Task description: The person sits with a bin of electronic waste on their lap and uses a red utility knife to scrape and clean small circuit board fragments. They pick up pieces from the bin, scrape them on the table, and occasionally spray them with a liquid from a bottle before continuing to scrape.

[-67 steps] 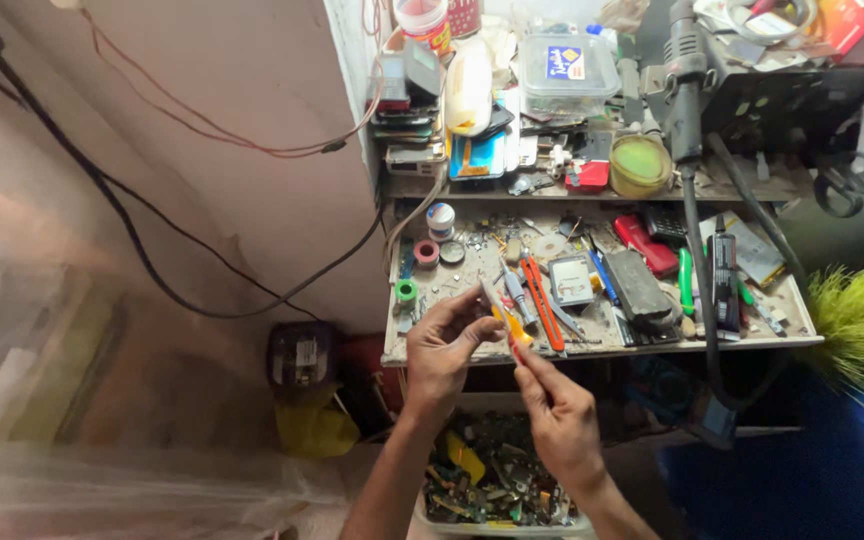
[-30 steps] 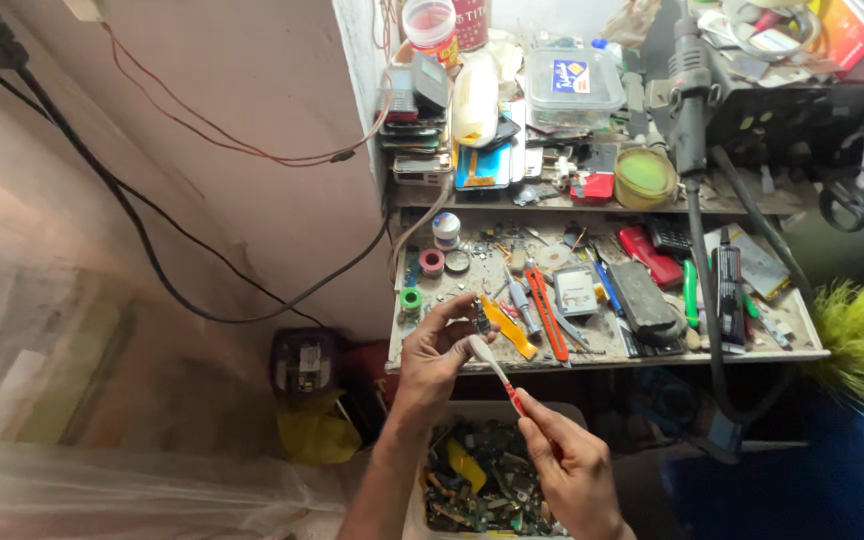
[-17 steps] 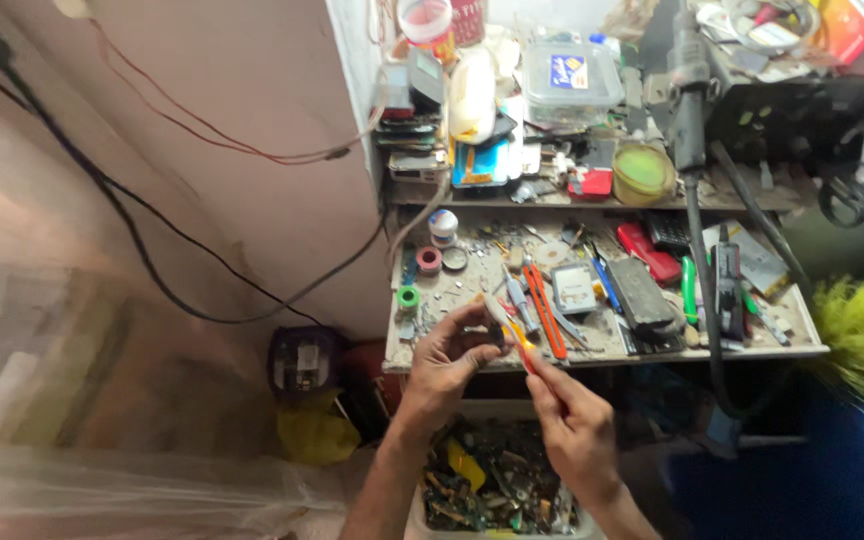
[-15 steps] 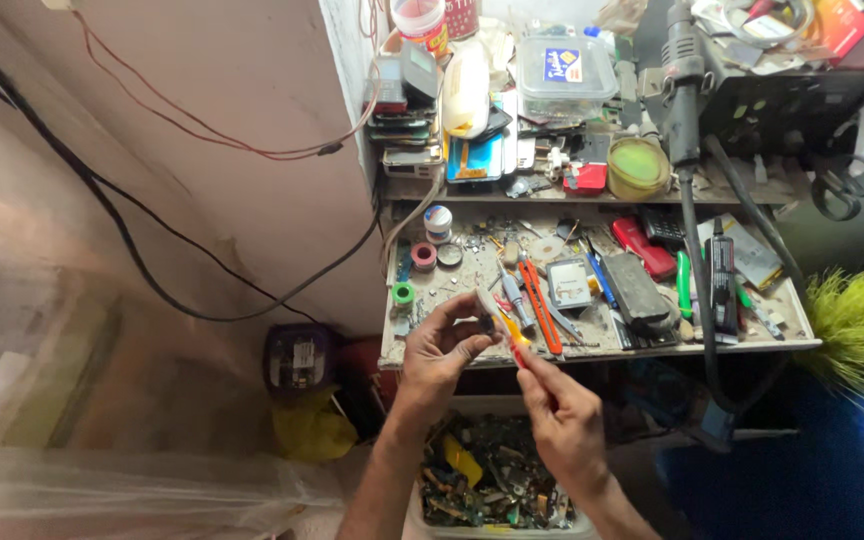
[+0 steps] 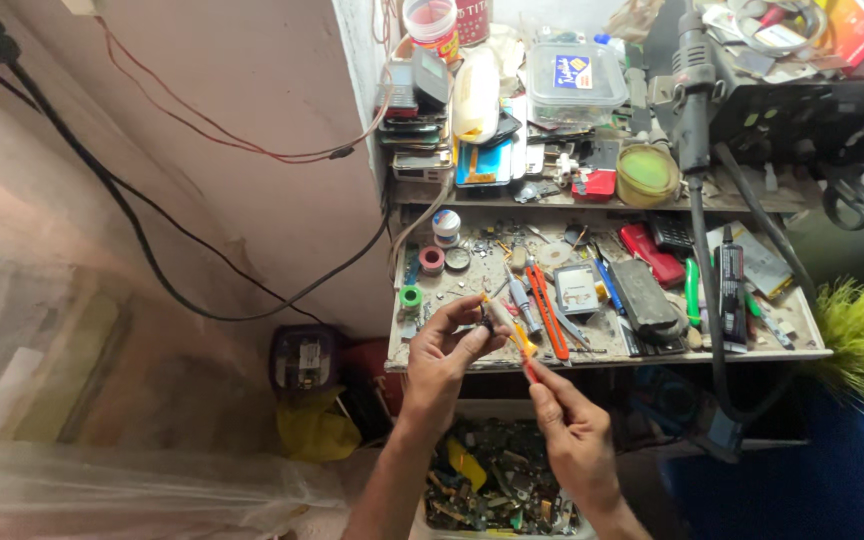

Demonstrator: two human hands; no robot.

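L hand [image 5: 444, 352] pinches a small dark part [image 5: 488, 320] at its fingertips; R hand [image 5: 570, 428] grips a red-handled screwdriver [image 5: 520, 347], tip just beside that part, over the bench edge [image 5: 652, 357], above the scrap box [image 5: 492, 480].

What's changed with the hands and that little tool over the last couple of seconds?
The right hand dropped back from the bench about a second ago, drawing the yellow-and-red tool away, then came up again so its tip meets the small part pinched in the left hand. The left hand kept its grip throughout. The bench clutter and the scrap box below look unchanged.
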